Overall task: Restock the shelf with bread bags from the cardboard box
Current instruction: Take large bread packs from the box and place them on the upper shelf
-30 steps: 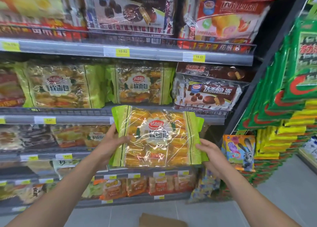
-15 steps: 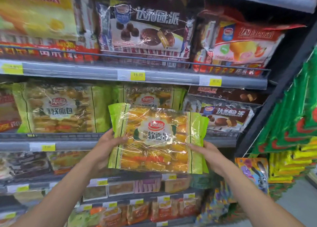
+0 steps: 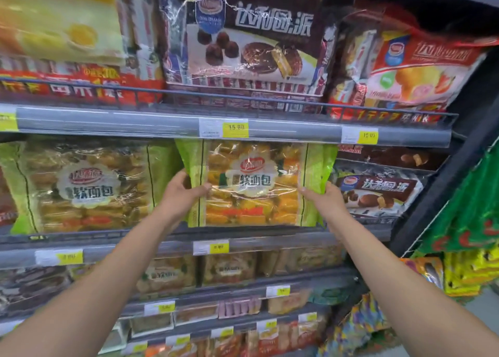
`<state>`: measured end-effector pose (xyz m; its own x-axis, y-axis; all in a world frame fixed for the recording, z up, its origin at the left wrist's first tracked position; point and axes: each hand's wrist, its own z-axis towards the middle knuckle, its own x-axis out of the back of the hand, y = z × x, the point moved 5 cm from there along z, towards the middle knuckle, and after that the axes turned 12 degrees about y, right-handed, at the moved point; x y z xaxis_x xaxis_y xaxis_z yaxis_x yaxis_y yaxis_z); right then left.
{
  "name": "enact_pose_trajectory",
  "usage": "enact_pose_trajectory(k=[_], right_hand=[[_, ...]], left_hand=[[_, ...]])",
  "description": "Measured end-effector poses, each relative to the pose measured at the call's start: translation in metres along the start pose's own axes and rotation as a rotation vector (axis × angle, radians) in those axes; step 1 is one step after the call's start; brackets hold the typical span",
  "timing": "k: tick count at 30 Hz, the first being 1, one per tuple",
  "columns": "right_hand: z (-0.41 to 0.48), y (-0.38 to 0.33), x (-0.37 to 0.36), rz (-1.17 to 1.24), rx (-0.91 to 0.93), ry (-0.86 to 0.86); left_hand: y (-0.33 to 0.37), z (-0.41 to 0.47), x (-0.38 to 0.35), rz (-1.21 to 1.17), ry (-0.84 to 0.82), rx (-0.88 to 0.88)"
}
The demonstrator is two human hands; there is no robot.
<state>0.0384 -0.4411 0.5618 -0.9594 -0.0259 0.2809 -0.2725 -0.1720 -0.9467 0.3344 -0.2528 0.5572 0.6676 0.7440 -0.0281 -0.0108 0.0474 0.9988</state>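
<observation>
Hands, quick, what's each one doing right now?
Left hand: closed on the left edge of the green-edged clear plastic bread bag.
Right hand: closed on the same bag's right edge.

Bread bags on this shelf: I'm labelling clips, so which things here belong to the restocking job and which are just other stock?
Job:
held bread bag, upright at the shelf
left hand and right hand, one grip on each side edge
matching bread bag already on the shelf

Other stock:
chocolate pie packs
red cake pack
green packets
</observation>
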Motion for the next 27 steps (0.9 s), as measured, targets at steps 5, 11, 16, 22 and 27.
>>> enact_pose_trajectory(k=[5, 11, 16, 22, 27], right_hand=[[0.014, 0.002, -0.03, -0.024, -0.009, 0.08], [0.01, 0.021, -0.05, -0.134, -0.068, 0.141], [0.003, 0.034, -0.049, -0.236, -0.073, 0.174], [-0.014, 0.033, -0.04, -0.236, 0.033, 0.304], [-0.038, 0.03, -0.056, -0.426, 0.249, 0.22]], left_hand=[[-0.013, 0.026, -0.007, 0.039, 0.125, 0.06], [-0.039, 0.024, -0.008, 0.143, 0.143, 0.09], [-0.047, 0.014, -0.006, 0.33, 0.066, -0.064], [-0.05, -0.012, 0.006, 0.441, 0.165, -0.284], [-0.046, -0.022, -0.005, 0.706, 0.139, -0.631]])
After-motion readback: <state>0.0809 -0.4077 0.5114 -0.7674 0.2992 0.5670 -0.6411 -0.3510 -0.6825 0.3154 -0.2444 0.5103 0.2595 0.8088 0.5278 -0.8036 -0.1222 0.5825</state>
